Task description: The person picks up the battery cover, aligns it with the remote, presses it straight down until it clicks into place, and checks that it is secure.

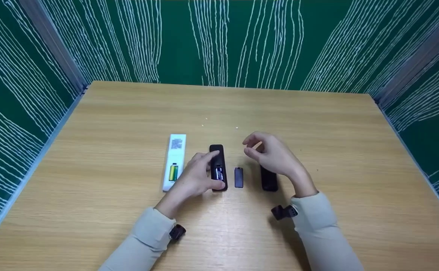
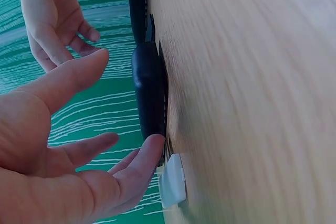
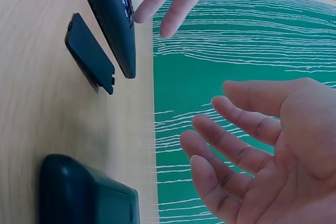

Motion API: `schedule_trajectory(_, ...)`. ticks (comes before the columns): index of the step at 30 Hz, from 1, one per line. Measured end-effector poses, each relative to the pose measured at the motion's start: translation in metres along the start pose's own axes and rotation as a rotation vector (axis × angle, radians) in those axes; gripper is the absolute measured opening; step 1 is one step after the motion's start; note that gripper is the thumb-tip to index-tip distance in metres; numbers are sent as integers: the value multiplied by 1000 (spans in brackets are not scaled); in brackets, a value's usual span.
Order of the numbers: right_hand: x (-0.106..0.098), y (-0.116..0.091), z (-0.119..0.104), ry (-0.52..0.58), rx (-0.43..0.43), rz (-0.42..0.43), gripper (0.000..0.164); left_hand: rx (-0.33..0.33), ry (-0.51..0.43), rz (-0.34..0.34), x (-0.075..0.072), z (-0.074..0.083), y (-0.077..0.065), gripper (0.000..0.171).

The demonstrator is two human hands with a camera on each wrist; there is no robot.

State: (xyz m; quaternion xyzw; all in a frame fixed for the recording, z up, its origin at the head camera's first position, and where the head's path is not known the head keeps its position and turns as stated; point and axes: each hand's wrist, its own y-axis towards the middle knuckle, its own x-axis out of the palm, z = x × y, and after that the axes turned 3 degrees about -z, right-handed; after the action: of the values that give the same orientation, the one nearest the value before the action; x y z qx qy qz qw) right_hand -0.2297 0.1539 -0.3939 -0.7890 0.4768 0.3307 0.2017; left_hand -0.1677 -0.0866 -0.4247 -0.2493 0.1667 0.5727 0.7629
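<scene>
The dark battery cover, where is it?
In the head view, the cover lies on the table, right of the open black remote, left of the rightmost remote.

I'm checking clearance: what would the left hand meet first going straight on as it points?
Likely the oblong, open-backed black plastic remote, right by the left hand, though depth leaves contact unclear.

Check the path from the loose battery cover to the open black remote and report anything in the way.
Nothing visible lies between the cover and the remote. In the head view, though, the left hand overlaps the remote's lower end with its thumb, by the battery compartment, and might crowd the cover there.
</scene>
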Motion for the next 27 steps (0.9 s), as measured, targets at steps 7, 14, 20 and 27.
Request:
schedule_trajectory(7, 3, 1, 2, 6, 3, -16, 22, -10, -25, -9, 1, 0, 1, 100)
schedule_trajectory(14, 6, 2, 2, 7, 12, -24, 21, -28, -38, -22, 3, 0, 1, 101)
schedule_trajectory(20, 8, 4, 3, 8, -2, -38, 24, -46, -25, -28, 3, -1, 0, 103)
schedule_trajectory(27, 10, 5, 2, 5, -32, -33, 24, -32, -1, -28, 3, -1, -1, 102)
